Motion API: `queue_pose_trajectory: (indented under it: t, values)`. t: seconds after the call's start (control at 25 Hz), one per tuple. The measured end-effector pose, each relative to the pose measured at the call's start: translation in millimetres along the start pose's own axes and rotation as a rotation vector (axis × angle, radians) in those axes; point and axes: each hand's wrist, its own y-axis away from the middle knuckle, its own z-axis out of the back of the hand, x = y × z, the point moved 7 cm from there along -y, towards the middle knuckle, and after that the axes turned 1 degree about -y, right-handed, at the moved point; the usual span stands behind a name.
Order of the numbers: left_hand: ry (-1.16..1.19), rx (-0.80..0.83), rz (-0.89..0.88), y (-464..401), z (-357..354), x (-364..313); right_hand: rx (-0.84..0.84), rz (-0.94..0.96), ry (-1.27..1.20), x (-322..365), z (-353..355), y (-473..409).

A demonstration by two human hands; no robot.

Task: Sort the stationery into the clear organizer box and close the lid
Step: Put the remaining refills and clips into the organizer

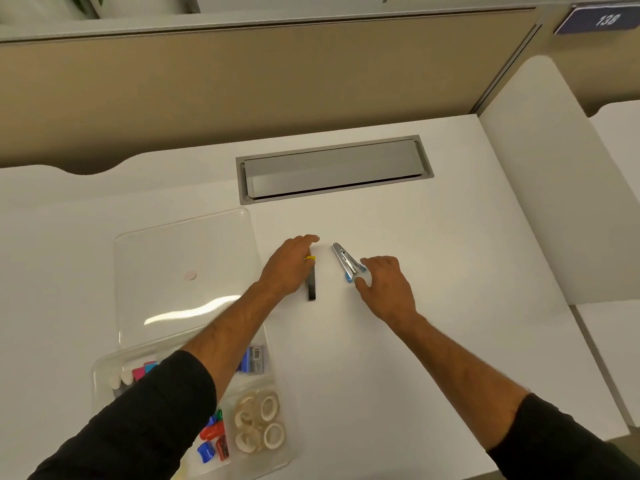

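A clear organizer box [98,375] sits at the desk's near left, with its open lid [187,258] lying flat behind it. Its compartments hold tape rolls [259,424], coloured sharpeners [214,438], erasers [142,370] and a blue packet [254,358]. My left forearm crosses over the box. My left hand [291,265] rests with fairly straight fingers on the upper end of a black bar with a yellow band [312,289] at mid desk. Just to the right, my right hand [388,285] grips the blue end of a silver stapler [343,259] that lies on the desk.
A grey cable hatch [332,169] is set into the white desk [450,254] behind the hands. A beige partition [242,88] closes the back, and a white side panel [540,188] stands at the right.
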Motion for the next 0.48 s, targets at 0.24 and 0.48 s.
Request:
queue_pose_trajectory:
  t: [0.24,0.48]
  values:
    - [0.172,-0.019,-0.046,20.9,6.4,-4.6,0.046,-0.080,-0.009,6.4,-18.9,-17.3]
    - [0.199,-0.083,-0.097,49.0,21.7,-9.0,0.058,-0.116,0.082,7.8,-35.0,-22.0]
